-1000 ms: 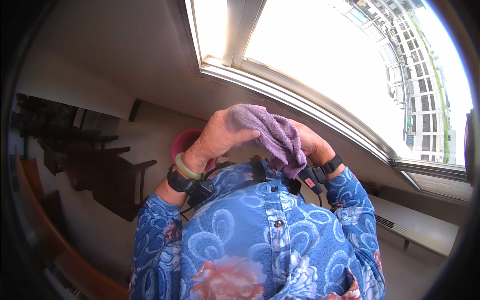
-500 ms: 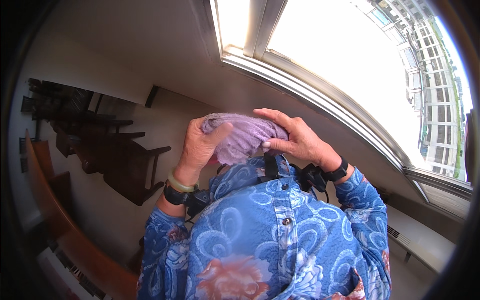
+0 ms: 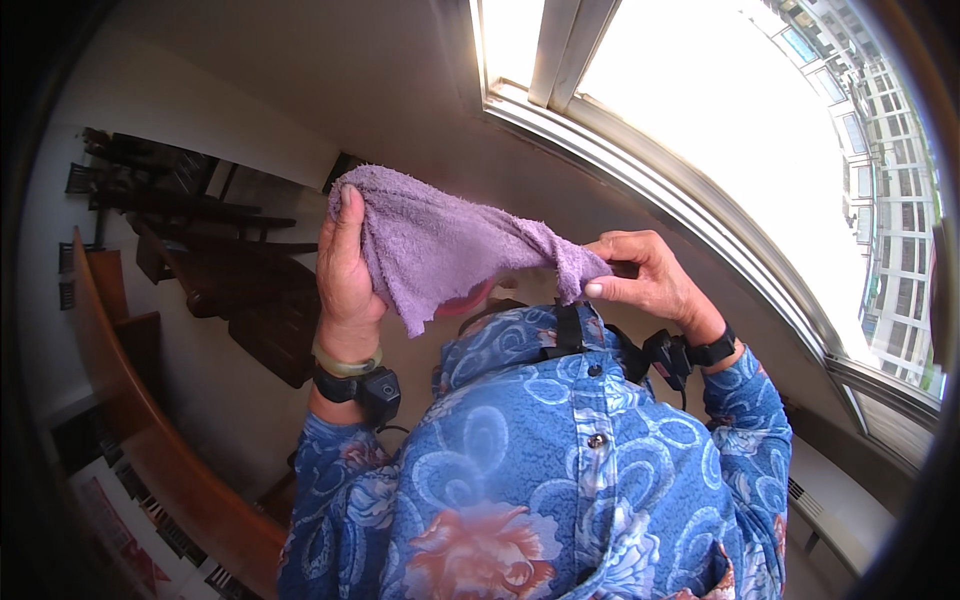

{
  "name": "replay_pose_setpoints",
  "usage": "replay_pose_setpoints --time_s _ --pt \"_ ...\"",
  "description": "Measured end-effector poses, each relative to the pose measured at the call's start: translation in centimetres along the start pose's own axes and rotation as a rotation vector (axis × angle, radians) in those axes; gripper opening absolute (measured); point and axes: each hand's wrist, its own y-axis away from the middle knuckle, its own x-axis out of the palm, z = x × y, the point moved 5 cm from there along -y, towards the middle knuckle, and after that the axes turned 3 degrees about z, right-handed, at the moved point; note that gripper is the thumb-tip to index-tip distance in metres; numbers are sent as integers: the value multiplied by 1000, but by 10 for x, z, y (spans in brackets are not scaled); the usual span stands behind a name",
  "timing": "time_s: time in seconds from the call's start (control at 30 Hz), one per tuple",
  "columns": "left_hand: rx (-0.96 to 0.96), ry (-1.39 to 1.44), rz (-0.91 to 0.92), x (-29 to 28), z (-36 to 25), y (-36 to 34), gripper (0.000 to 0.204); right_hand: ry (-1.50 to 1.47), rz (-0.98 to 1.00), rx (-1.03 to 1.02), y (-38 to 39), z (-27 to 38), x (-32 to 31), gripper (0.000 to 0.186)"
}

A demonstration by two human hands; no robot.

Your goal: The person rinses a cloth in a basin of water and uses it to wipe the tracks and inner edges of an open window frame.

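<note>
A purple terry cloth (image 3: 440,250) is spread between my two hands in front of my chest. My left hand (image 3: 348,270) grips its upper left end, with the thumb over the fabric. My right hand (image 3: 640,275) pinches the narrower, twisted right end. Behind the cloth, a red basin (image 3: 462,300) shows in part, mostly hidden by the fabric.
A bright window with a metal frame (image 3: 555,120) runs along the upper right, with buildings outside. Dark wooden chairs (image 3: 250,310) stand at the left, beside a long brown wooden piece (image 3: 140,420). A white low unit (image 3: 830,510) is at the lower right.
My hands have moved apart, my left to the upper left and my right to the right. The cloth, earlier bunched up, is now stretched out between them.
</note>
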Motion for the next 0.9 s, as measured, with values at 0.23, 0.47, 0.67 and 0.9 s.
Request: replay_pose_setpoints --time_s 0.23,0.47,0.67,0.9 --pt "-238 -15 66 24 58 -10 37 -359 -79 -107 -10 14 7 17" --pt "-213 75 521 60 56 -11 54 157 -348 -298 -8 26 -4 19" --pt "-234 -35 258 92 89 -16 26 858 -516 -620 12 38 -3 33" --pt "18 -302 453 126 104 -28 39 -269 -296 -304 25 11 -28 59"
